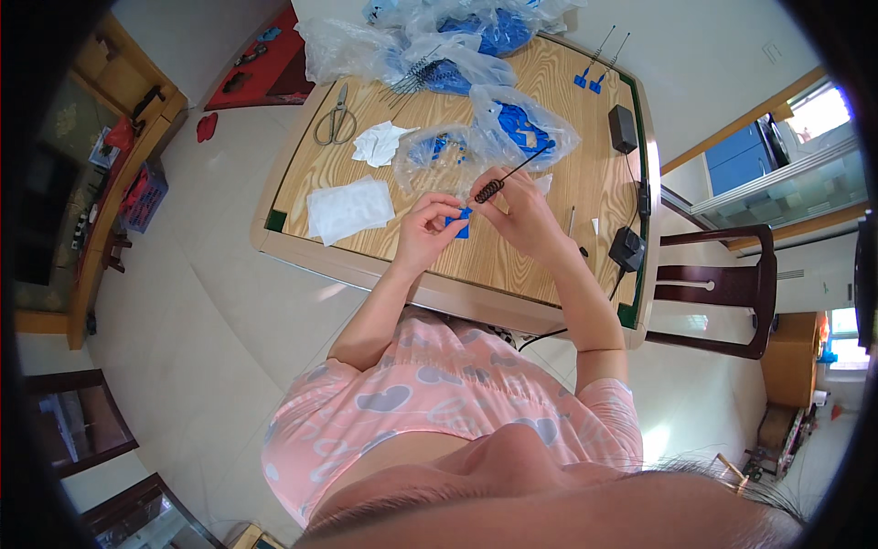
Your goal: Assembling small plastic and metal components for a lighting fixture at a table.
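My left hand [422, 236] is closed on a small blue plastic piece [464, 231], pinching it over the near half of the wooden table. In the fingers of my right hand [523, 216] is a black coiled wire [489, 191], its straight end pointing up to the right. The two hands nearly meet; whether the wire touches the blue piece is hidden by the fingers. Just beyond them lies a clear bag of small blue parts [430, 157]. Another clear bag of blue pieces [523, 137] sits behind my right hand.
Left on the table [439, 265] are scissors [335, 126], crumpled white tissue [380, 144] and flat white sheets [350, 209]. Black coiled wires [419, 80] lie at the back near large bags. Two coiled wires with blue bases [596, 88] lie far right, above a black box [623, 129] and black adapter [627, 249].
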Motion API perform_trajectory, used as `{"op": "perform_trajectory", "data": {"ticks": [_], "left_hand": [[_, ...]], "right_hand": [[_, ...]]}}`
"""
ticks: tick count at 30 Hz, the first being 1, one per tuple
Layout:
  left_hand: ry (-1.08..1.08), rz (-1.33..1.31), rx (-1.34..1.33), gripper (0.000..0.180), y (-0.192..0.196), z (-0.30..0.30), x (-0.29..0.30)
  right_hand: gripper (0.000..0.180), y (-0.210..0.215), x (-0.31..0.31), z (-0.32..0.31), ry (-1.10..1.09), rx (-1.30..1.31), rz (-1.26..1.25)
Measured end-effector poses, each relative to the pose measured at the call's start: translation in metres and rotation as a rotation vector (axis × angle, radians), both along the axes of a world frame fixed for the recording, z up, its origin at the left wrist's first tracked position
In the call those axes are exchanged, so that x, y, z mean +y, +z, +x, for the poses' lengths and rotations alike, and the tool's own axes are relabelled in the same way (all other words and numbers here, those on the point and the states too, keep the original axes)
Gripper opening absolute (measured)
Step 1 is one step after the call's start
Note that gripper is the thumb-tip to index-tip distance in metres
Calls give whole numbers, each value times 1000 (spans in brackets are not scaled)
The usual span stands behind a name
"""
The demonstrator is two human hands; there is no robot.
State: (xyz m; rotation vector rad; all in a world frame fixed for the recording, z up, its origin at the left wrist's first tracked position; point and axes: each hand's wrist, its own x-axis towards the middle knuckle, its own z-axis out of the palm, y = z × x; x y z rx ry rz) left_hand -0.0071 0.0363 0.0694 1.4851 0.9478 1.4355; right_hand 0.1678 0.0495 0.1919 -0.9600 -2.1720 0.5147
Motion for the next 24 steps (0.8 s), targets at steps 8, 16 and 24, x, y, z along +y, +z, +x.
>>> {"op": "perform_trajectory", "data": {"ticks": [8,16,24], "left_hand": [[-13,-8,12,14,2,-1,-2],[-17,-22,29,15,2,-2,-3],[-34,-19,7,15,2,-2,0]], "right_hand": [[16,-2,1,1,17,-16,-15],[15,-2,1,1,54,-17,38],[14,-1,2,2,50,-14,16]]}}
